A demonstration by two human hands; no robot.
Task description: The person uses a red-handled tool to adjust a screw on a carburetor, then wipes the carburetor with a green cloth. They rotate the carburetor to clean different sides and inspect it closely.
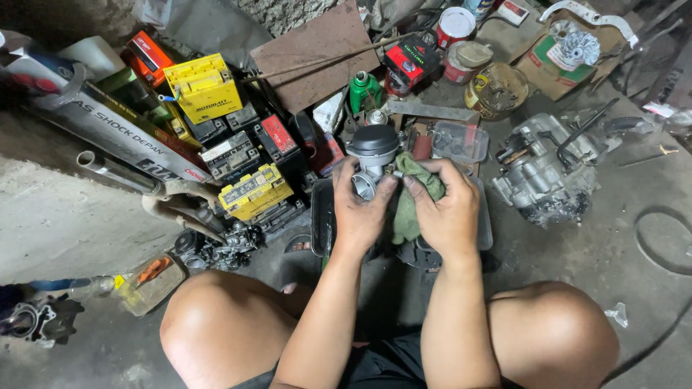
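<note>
Hands meet above a dark tray (322, 216) on the concrete floor (65, 223), between the person's bare knees. The left hand (360, 209) has its fingers clamped on a grey metal carburetor (373, 155) with a round dark cap. The right hand (448, 209) has its fingers closed on a green rag (407, 209), pressed against the carburetor's side. An engine block (544, 173) sits on the floor to the right; yellow batteries (205, 88) and boxes are piled to the left. A clear plastic container (461, 140) lies just behind the hands.
</note>
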